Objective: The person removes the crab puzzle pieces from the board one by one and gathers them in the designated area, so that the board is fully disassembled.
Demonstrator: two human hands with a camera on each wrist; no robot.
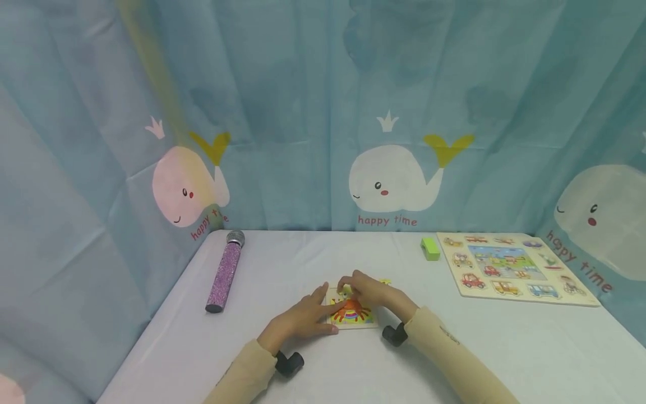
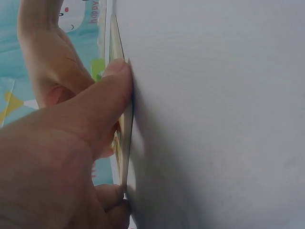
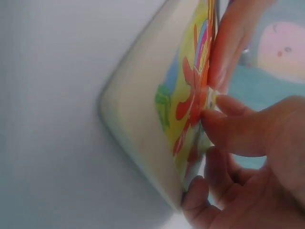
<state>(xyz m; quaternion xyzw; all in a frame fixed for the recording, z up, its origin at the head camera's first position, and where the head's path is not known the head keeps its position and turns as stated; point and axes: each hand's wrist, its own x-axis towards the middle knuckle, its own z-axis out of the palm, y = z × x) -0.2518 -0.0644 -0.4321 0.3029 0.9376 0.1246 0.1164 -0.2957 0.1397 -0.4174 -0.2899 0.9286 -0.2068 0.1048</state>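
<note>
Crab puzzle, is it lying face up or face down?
The crab puzzle is face up: its orange crab shows in the head and right wrist views.

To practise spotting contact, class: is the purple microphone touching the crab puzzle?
Apart: the head view shows white tabletop plainly between the purple microphone and the crab puzzle.

- Centre of the table (image 1: 353,370), here sits the small puzzle board (image 1: 360,325); left grip (image 1: 304,317) down on its left part, right grip (image 1: 370,290) over its far right part;
- wide out left, there lies the microphone (image 1: 224,275), head end toward the back;
- back right, here's the block (image 1: 430,248); just to its right, the large puzzle board (image 1: 510,265);
- and behind the table hangs the curtain (image 1: 303,112)
</note>
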